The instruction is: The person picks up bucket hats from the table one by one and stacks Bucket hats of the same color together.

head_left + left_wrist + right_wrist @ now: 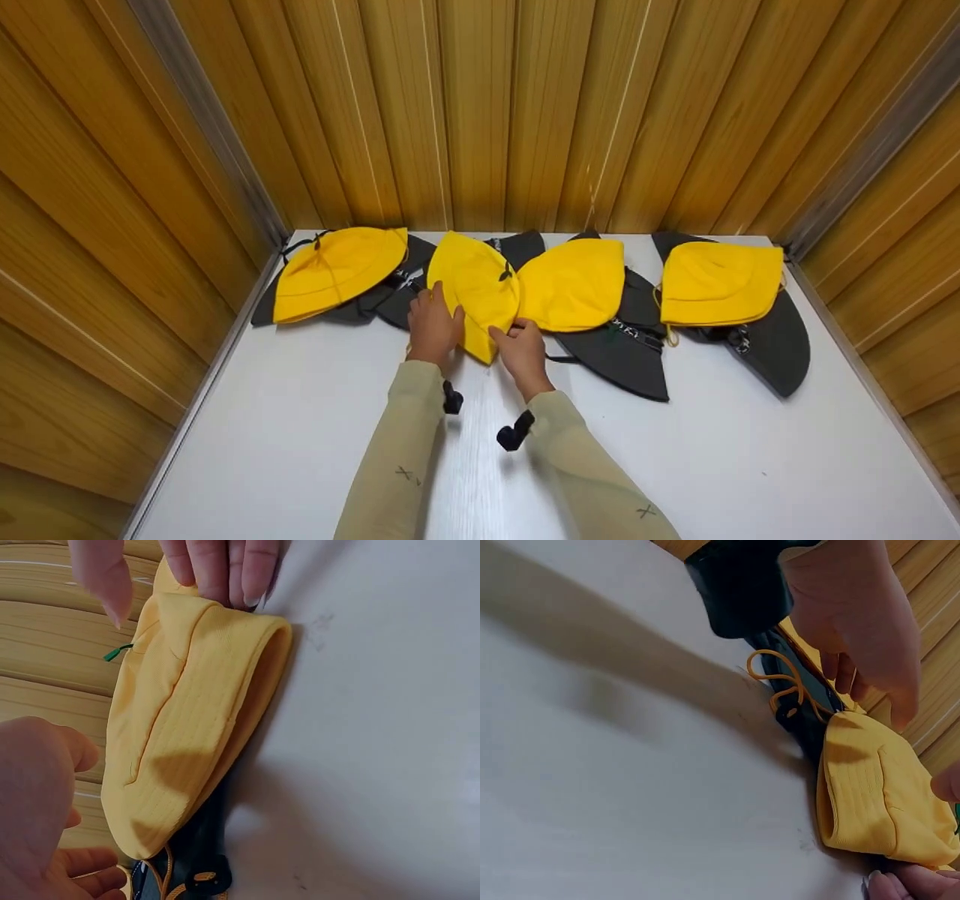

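A yellow bucket hat (pixel 472 281) lies flattened and folded over a dark brimmed hat (pixel 397 307), its lower end pointed towards me. My left hand (pixel 435 326) is at its left edge, fingers loosely extended; in the left wrist view the left palm (pixel 34 780) faces the yellow cloth (pixel 180 712). At the hat's lower right edge is my right hand (pixel 521 349). Its fingers (pixel 217 570) are fairly straight against the rim side, the thumb apart from them. A small green tag (pixel 115 653) shows on the hat.
More yellow hats lie on dark hats along the back: one at left (pixel 337 270), one right of centre (pixel 574 285), one at far right (pixel 720 281). Wood-panelled walls (pixel 480 112) enclose the white table (pixel 300 435). A yellow cord (pixel 787 679) loops beside the worked hat.
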{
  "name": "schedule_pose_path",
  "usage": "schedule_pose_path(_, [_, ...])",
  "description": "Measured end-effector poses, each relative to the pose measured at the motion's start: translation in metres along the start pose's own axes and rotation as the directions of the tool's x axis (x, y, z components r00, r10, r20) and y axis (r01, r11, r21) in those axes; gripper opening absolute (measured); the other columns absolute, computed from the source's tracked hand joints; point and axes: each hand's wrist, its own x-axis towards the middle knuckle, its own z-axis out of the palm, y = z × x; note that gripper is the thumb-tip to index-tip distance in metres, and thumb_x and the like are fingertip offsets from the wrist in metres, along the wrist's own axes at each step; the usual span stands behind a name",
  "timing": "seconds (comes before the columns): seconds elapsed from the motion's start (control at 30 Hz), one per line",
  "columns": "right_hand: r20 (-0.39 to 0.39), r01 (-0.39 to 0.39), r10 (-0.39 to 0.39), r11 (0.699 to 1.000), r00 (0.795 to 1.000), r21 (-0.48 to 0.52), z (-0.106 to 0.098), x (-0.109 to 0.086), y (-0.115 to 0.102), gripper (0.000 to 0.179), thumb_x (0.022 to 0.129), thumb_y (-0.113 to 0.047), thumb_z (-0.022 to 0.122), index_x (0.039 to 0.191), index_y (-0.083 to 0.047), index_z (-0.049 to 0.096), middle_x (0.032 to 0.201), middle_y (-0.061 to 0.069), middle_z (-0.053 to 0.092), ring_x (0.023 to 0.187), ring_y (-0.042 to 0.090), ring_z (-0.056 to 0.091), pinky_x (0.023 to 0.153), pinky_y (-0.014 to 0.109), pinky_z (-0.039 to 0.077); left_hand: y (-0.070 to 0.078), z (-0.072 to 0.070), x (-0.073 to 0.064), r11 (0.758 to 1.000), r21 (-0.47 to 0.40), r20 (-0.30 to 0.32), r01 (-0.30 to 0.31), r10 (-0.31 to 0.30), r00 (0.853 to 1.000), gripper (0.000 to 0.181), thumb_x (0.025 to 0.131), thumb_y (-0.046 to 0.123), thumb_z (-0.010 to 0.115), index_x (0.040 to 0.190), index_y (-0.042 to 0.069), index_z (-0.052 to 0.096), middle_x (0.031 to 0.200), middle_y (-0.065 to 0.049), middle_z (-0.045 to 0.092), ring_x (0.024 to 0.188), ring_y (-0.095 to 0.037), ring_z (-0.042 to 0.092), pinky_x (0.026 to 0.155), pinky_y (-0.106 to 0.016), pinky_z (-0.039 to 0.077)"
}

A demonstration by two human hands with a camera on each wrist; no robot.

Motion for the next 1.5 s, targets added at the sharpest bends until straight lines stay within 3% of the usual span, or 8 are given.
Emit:
schedule_pose_path(0.17, [0.02, -0.045, 0.045, 0.999, 0.999, 0.01, 0.002, 0.002, -0.008, 0.065, 0.09, -0.021, 0.08, 0.142, -0.002, 0.046, 0.119, 0.016, 0.067, 0.107, 0.024, 0.064, 0.101, 0.037, 0.056, -0.003, 0.004, -0.001, 1.0, -0.017, 0.011, 0.013, -0.013, 1.0, 0.07, 0.102, 0.036, 0.062, 0.16, 0.011, 0.032, 0.153, -0.018, 0.042, 0.139, -0.036, 0.041, 0.12, -0.051, 0.036])
schedule_pose_path(0.37, [0.083, -0.035, 0.025, 0.992, 0.996, 0.122, 0.011, 0.0, -0.009, 0.046, 0.089, -0.005, 0.077, 0.131, 0.004, 0.058, 0.123, 0.018, 0.069, 0.106, 0.024, 0.066, 0.097, 0.036, 0.058, -0.005, 0.008, -0.003, 1.0, -0.01, -0.006, 0.026, -0.026, 1.0, 0.071, 0.102, 0.039, 0.062, 0.16, 0.013, 0.031, 0.153, -0.017, 0.041, 0.14, -0.033, 0.04, 0.121, -0.049, 0.035])
schedule_pose_path(0.5, [0.083, 0.0, -0.011, 0.991, 0.997, 0.132, 0.015, -0.001, -0.006, 0.031, 0.096, -0.008, 0.066, 0.124, 0.005, 0.064, 0.124, 0.016, 0.066, 0.104, 0.024, 0.062, 0.092, 0.034, 0.055, -0.007, 0.008, -0.004, 1.0, -0.029, -0.025, -0.009, 0.008, 1.0, 0.069, 0.102, 0.037, 0.062, 0.159, 0.012, 0.032, 0.155, -0.017, 0.04, 0.147, -0.034, 0.034, 0.125, -0.05, 0.03])
schedule_pose_path(0.7, [0.042, 0.095, -0.103, 0.982, 0.994, 0.163, 0.003, 0.004, -0.001, 0.039, 0.102, -0.018, 0.05, 0.139, -0.007, 0.049, 0.137, 0.01, 0.057, 0.119, 0.024, 0.053, 0.107, 0.041, 0.045, -0.009, 0.01, -0.009, 0.993, -0.068, -0.063, -0.101, 0.097, 0.993, 0.065, 0.103, 0.032, 0.062, 0.157, 0.008, 0.035, 0.154, -0.017, 0.042, 0.15, -0.036, 0.03, 0.127, -0.051, 0.023])
schedule_pose_path(0.83, [0.039, 0.207, -0.219, 0.957, 0.975, 0.204, -0.015, 0.009, 0.001, 0.031, 0.103, -0.017, 0.047, 0.133, -0.009, 0.048, 0.116, 0.007, 0.055, 0.11, 0.024, 0.051, 0.099, 0.037, 0.043, -0.009, 0.012, -0.012, 0.972, -0.108, -0.101, -0.207, 0.196, 0.975, 0.061, 0.103, 0.027, 0.061, 0.154, 0.005, 0.039, 0.146, -0.019, 0.047, 0.143, -0.036, 0.038, 0.125, -0.05, 0.028])
schedule_pose_path(0.93, [0.059, 0.276, -0.296, 0.933, 0.953, 0.23, -0.031, 0.01, -0.001, 0.025, 0.102, -0.014, 0.045, 0.126, -0.009, 0.049, 0.095, 0.007, 0.046, 0.095, 0.027, 0.049, 0.087, 0.038, 0.039, -0.01, 0.011, -0.013, 0.959, -0.155, -0.114, -0.236, 0.22, 0.969, 0.058, 0.103, 0.026, 0.06, 0.154, 0.004, 0.04, 0.143, -0.019, 0.049, 0.14, -0.035, 0.041, 0.122, -0.049, 0.032])
schedule_pose_path(1.2, [0.187, 0.27, -0.307, 0.942, 0.933, 0.2, -0.083, 0.001, -0.017, 0.049, 0.099, -0.013, 0.044, 0.148, -0.018, 0.043, 0.124, 0.008, 0.051, 0.11, 0.026, 0.049, 0.097, 0.038, 0.041, -0.015, -0.001, -0.015, 0.92, -0.359, -0.038, -0.158, 0.154, 0.987, 0.057, 0.108, 0.034, 0.051, 0.157, 0.008, 0.036, 0.154, -0.017, 0.042, 0.145, -0.033, 0.039, 0.123, -0.049, 0.034])
schedule_pose_path(1.5, [0.19, 0.385, -0.437, 0.886, 0.879, 0.256, -0.139, -0.014, -0.041, 0.042, 0.092, -0.002, 0.042, 0.131, -0.005, 0.055, 0.107, 0.01, 0.057, 0.095, 0.025, 0.055, 0.082, 0.031, 0.049, -0.013, -0.021, -0.017, 0.805, -0.593, 0.084, 0.009, 0.051, 0.995, 0.071, 0.105, 0.061, 0.039, 0.162, 0.022, 0.024, 0.167, -0.009, 0.025, 0.156, -0.029, 0.026, 0.125, -0.055, 0.028])
